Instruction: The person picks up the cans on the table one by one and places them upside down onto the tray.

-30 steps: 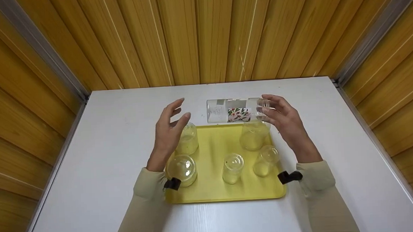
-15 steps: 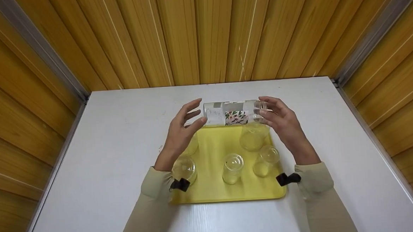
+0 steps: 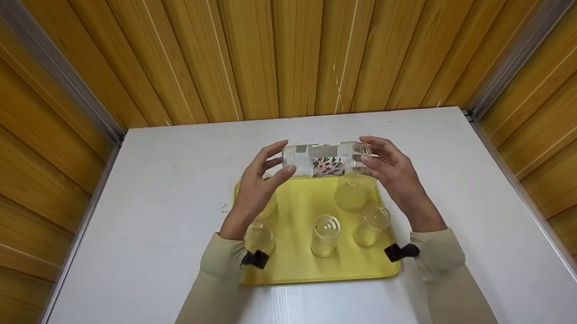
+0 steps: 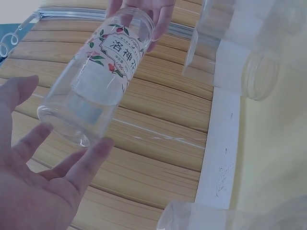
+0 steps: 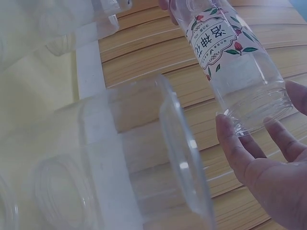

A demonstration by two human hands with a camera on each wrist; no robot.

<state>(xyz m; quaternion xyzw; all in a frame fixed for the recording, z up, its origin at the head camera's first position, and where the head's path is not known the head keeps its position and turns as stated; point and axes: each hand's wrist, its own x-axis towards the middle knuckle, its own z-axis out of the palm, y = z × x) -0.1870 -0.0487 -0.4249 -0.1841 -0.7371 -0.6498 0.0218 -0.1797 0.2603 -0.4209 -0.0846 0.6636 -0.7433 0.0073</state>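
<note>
In the head view, a clear jar (image 3: 325, 159) with a flowered label lies sideways in the air over the tray's far edge. My right hand (image 3: 392, 169) grips its threaded mouth end, fingertips and thumb on opposite sides. At the base end, my left hand (image 3: 262, 185) has its fingers and thumb curled about the rim. The left wrist view shows the jar's label (image 4: 117, 50) with red blossoms and Chinese characters. Fingertips of the left hand (image 4: 53, 177) meet the base there. In the right wrist view, the right hand (image 5: 268, 167) cups the mouth.
Below the hands a yellow tray (image 3: 319, 274) sits on the white table (image 3: 148, 214). Several clear jars stand on it, including a small one (image 3: 325, 235) in the middle and a wider one (image 3: 352, 195) at the back right. My left forearm partly covers the left-hand jars.
My left hand has come right to the jar's base end, where it was apart one second ago. The jar and right hand have shifted slightly left and nearer me.
</note>
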